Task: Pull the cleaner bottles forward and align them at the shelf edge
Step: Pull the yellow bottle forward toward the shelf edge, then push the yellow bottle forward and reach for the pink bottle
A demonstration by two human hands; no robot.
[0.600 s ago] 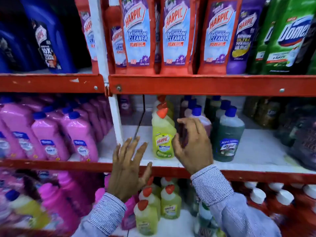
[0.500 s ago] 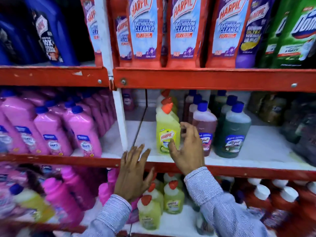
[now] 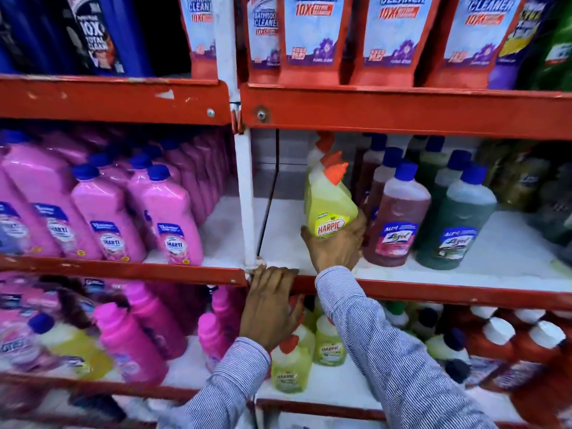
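Now wrapped around the base of the yellow Harpic bottle (image 3: 331, 209) by the right hand (image 3: 335, 247), where half a second ago that hand lay against the red-brown bottle (image 3: 396, 224) just right of it. Bottle tipped left and apparently lifted or dragged toward the red shelf edge (image 3: 433, 294), not yet at it. Left hand (image 3: 270, 301) come up from below to rest on that edge, left of the yellow bottle, grip flat and holding nothing. Red-brown and green bottle (image 3: 456, 226) already forward; more yellow ones waiting behind.
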